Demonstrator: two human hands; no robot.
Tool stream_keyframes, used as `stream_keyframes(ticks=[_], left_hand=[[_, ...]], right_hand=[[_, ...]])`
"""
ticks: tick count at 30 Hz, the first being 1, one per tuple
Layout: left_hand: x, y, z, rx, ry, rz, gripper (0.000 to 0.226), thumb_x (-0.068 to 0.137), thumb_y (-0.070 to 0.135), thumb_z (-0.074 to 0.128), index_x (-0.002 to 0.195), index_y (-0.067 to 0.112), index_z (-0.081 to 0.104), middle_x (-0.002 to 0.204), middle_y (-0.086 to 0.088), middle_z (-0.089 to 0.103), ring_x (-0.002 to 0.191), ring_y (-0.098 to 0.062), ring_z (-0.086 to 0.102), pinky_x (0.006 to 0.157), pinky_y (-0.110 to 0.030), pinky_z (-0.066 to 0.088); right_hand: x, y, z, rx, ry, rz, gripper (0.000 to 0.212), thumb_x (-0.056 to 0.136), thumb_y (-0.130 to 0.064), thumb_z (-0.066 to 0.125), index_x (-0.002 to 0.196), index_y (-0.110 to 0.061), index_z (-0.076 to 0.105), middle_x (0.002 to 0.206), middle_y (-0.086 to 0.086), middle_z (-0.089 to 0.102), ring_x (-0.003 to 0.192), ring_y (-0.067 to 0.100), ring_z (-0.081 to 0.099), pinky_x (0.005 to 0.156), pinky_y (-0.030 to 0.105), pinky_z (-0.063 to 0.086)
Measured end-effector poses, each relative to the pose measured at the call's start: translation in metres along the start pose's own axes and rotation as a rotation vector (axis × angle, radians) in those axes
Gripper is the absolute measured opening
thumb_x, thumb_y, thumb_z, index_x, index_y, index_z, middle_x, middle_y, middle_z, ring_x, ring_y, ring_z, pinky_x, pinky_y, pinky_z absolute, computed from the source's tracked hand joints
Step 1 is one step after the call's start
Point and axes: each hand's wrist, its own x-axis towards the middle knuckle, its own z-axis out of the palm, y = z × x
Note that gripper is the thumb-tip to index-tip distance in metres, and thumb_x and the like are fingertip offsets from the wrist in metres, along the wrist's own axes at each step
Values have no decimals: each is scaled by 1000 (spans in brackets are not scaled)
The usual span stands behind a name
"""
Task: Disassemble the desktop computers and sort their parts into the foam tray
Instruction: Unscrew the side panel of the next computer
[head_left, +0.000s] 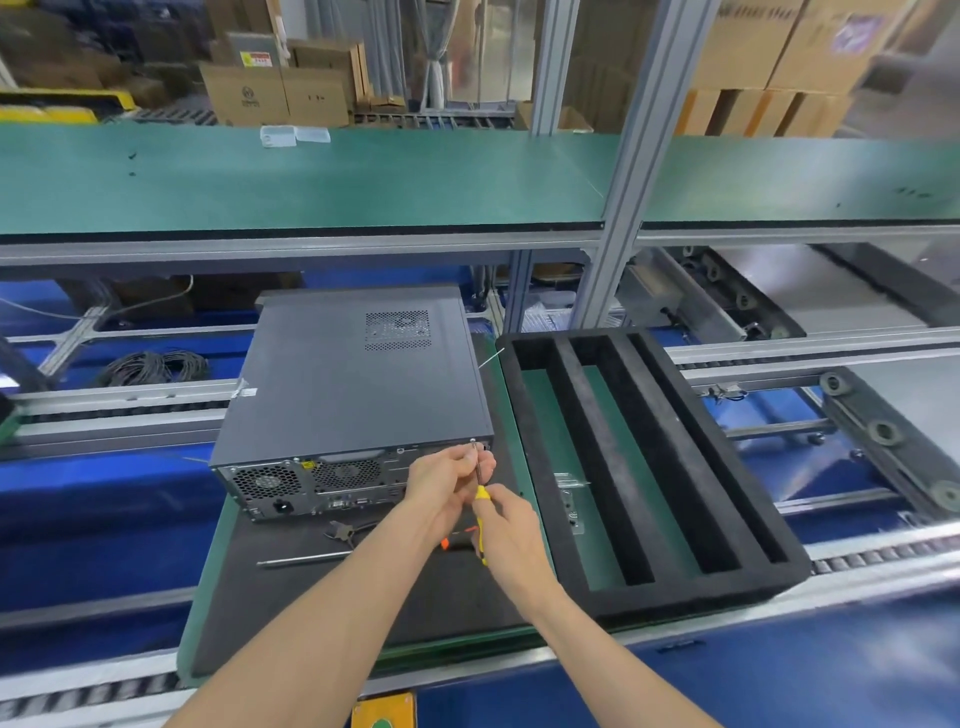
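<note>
The computer (358, 384) lies flat on the bench (291, 597), back panel toward me. My left hand (441, 478) pinches the screwdriver (480, 488) shaft, steadying its tip on a corner screw; my right hand (506, 530) grips the handle. The foam tray (649, 467) waits just right.

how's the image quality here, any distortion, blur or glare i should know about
Head view: wide-angle distortion bows the green shelf and tilts the aluminium post; the cardboard boxes behind are soft and blurred; glare washes out the conveyor plate at right; the computer case, both hands and the screwdriver are evenly lit and fairly sharp, with faint shadows.
</note>
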Motion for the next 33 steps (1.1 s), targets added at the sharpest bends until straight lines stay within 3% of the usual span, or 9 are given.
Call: stream_keyframes(ticks=[6, 10, 12, 14, 17, 21, 24, 28, 33], left_hand=[[5, 1, -1, 8, 26, 14, 17, 97, -9, 52, 98, -9, 69, 83, -17, 73, 68, -23, 65, 63, -27, 58], [7, -2, -5, 85, 36, 13, 15, 97, 0, 59, 100, 2, 74, 96, -8, 78, 84, -15, 75, 62, -23, 54], [9, -3, -6, 68, 44, 6, 16, 97, 1, 60, 103, 1, 74, 98, -7, 78, 90, -14, 75, 64, -23, 55], [11, -3, -6, 22, 41, -18, 16, 97, -2, 58, 105, -3, 73, 97, -9, 78, 87, -14, 76, 60, -23, 56], [13, -1, -7, 36, 41, -44, 15, 96, -2, 58, 103, -1, 72, 93, -8, 78, 80, -12, 76, 64, -26, 56], [16, 2, -6, 31, 68, -89, 13, 95, -1, 61, 100, 0, 73, 92, -9, 78, 81, -14, 76, 75, -34, 58], [15, 5, -3, 59, 87, -99, 13, 95, 3, 62, 99, 2, 74, 90, -6, 79, 80, -12, 76, 59, -25, 53], [14, 5, -1, 109, 116, -80, 14, 95, 6, 62, 98, 5, 76, 89, -2, 79, 85, -11, 76, 69, -23, 50], [11, 5, 2, 104, 125, -84, 14, 96, 8, 62, 99, 6, 76, 88, 0, 79, 82, -9, 76, 66, -22, 49]], right_hand=[[0, 1, 1, 88, -14, 27, 26, 100, -18, 46, 77, -17, 58, 61, -4, 47, 58, 15, 40, 49, 26, 32], [2, -2, 0, 825, -119, 301, 25, 107, -14, 40, 111, -3, 62, 65, 2, 45, 46, 9, 28, 35, 20, 19], [5, -7, 2, 983, -144, 372, 28, 107, -18, 39, 113, -1, 61, 63, 1, 42, 42, 7, 25, 32, 19, 15], [6, -14, 9, 929, -122, 401, 32, 107, -20, 39, 108, 0, 64, 60, 1, 41, 40, 7, 24, 32, 19, 14], [3, -20, 21, 390, 66, 273, 28, 103, -18, 44, 87, -7, 64, 62, 2, 47, 46, 16, 34, 40, 23, 26], [-3, -15, 35, -185, 283, 71, 18, 96, -20, 50, 82, -18, 61, 87, 8, 64, 92, 28, 53, 75, 40, 48], [-5, -18, 40, -63, 351, 139, 30, 98, -29, 49, 78, -15, 65, 80, 8, 68, 91, 30, 58, 79, 44, 49], [0, -16, 31, 253, 414, 316, 42, 100, -23, 47, 69, -5, 70, 57, 3, 66, 61, 21, 61, 59, 35, 46], [-2, -6, 28, 260, 378, 266, 28, 98, -26, 61, 78, -7, 67, 70, 5, 65, 62, 18, 54, 59, 32, 43]])
